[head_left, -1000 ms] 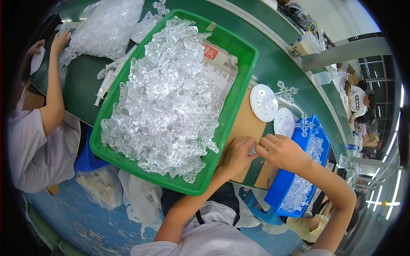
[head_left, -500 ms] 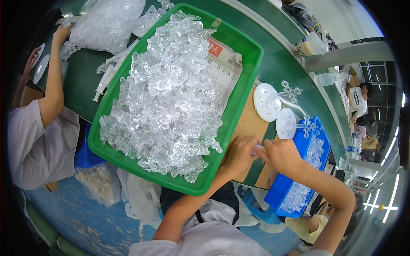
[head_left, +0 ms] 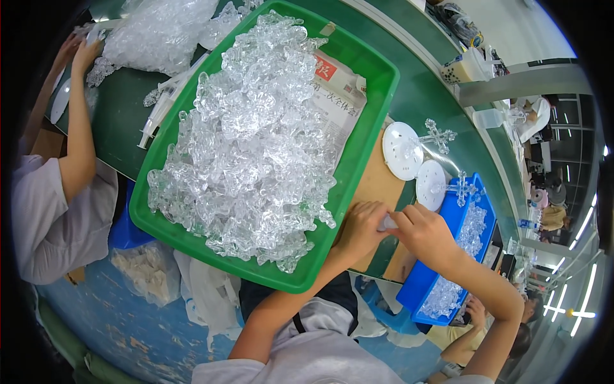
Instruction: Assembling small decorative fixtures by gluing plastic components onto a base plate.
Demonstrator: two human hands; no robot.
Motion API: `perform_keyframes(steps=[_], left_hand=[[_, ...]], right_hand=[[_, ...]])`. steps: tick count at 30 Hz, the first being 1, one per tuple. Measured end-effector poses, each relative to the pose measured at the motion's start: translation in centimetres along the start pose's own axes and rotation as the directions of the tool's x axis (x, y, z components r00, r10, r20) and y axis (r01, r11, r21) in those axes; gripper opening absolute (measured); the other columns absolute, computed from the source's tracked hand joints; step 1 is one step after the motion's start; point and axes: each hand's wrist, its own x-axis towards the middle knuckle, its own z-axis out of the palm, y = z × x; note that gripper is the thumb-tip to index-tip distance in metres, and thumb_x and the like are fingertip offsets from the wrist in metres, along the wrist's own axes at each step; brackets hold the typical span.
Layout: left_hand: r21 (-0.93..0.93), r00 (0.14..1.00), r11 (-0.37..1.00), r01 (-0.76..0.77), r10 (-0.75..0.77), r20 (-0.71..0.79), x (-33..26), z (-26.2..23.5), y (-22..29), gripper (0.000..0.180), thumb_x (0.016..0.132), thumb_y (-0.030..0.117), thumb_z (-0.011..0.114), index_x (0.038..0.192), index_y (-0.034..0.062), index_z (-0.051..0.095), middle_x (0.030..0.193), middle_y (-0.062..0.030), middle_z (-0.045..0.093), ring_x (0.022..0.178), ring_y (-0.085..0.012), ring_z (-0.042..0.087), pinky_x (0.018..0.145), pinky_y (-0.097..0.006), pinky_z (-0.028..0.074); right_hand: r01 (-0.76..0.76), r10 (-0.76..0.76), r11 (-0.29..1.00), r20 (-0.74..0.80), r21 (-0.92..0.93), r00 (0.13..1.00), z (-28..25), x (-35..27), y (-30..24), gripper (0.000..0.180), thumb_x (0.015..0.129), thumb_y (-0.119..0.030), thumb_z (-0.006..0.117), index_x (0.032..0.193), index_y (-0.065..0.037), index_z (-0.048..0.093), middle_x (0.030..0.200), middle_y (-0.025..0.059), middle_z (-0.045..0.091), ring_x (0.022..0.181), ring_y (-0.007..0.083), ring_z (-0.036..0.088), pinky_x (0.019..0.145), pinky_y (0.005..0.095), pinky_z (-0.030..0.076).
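Note:
My left hand point(head_left: 363, 227) and my right hand point(head_left: 423, 235) meet above the table's near edge. Fingers of both are closed on a small whitish translucent piece point(head_left: 387, 223), mostly covered, so its exact kind is unclear. Just beyond them lie two white perforated discs, one farther point(head_left: 400, 151) and one nearer point(head_left: 429, 185). Each carries a clear plastic cross-shaped part, the farther cross point(head_left: 439, 136) and the nearer cross point(head_left: 463, 188). To the left of my hands, a green tray point(head_left: 382, 96) holds a heap of clear plastic pieces point(head_left: 256, 134).
A long blue bin point(head_left: 409, 296) with small clear pieces stands right of my hands. Newspaper point(head_left: 339, 105) lines the green tray. A syringe-like tool point(head_left: 153, 125) and a bulging plastic bag point(head_left: 160, 38) lie left. A co-worker's arm point(head_left: 77, 141) reaches in there; a drink cup point(head_left: 467, 66) stands far right.
My right hand has turned slightly, its fingers shifting around the small piece. At left, the co-worker's two hands have come together near the bag.

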Motion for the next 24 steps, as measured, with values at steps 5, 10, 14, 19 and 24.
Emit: perform_keyframes(steps=[5,10,14,19,24], left_hand=[[0.018,1.0,1.0,0.003,-0.003,-0.003,0.0,0.0,0.2,0.036,0.051,0.002,0.073,0.081,0.0047,0.053,0.078,-0.0127,0.056,0.079,-0.0337,0.055,0.069,-0.041,0.043],[0.021,1.0,1.0,-0.014,0.014,0.0,0.1,-0.1,0.2,0.034,0.052,0.001,0.071,0.08,0.0045,0.053,0.077,-0.0129,0.056,0.078,-0.0338,0.055,0.069,-0.041,0.043],[0.006,1.0,1.0,-0.016,0.016,-0.002,0.1,-0.2,0.0,0.032,0.054,0.002,0.071,0.079,0.0046,0.053,0.076,-0.0127,0.056,0.076,-0.0335,0.055,0.068,-0.04,0.043],[-0.039,1.0,0.999,-0.022,0.023,0.021,0.4,-0.6,-0.1,0.03,0.056,0.008,0.074,0.076,0.0061,0.051,0.073,-0.0106,0.055,0.074,-0.031,0.056,0.066,-0.04,0.042],[-0.036,0.995,0.997,-0.074,0.076,0.058,0.4,-0.6,-0.3,0.029,0.058,0.013,0.074,0.074,0.0081,0.051,0.07,-0.0083,0.055,0.073,-0.0287,0.056,0.065,-0.039,0.041]], right_hand=[[0.043,-0.041,0.998,0.039,-0.051,0.998,0.1,0.1,0.0,0.026,0.072,-0.019,0.068,0.09,-0.003,0.057,0.071,0.0072,0.049,0.065,0.022,0.053,0.055,0.032,0.046],[-0.01,0.014,0.999,0.088,-0.04,0.996,0.2,0.1,-0.1,0.024,0.074,-0.021,0.067,0.087,-0.004,0.057,0.07,0.0069,0.05,0.064,0.0224,0.053,0.055,0.0328,0.046],[-0.059,0.058,0.997,0.01,0.043,0.998,0.2,0.2,-0.4,0.024,0.072,-0.018,0.068,0.089,-0.004,0.057,0.07,0.0068,0.051,0.065,0.0224,0.055,0.055,0.0332,0.046],[0.069,-0.064,0.991,-0.039,0.117,0.997,0.1,-0.5,0.9,0.027,0.07,-0.011,0.062,0.095,-0.003,0.055,0.074,0.0066,0.052,0.07,0.0206,0.055,0.058,0.0311,0.047],[0.397,-0.396,0.917,-0.035,0.034,0.918,-0.2,0.1,3.0,0.03,0.072,-0.008,0.059,0.101,-0.004,0.056,0.085,0.0077,0.056,0.08,0.0219,0.059,0.065,0.0317,0.051]])
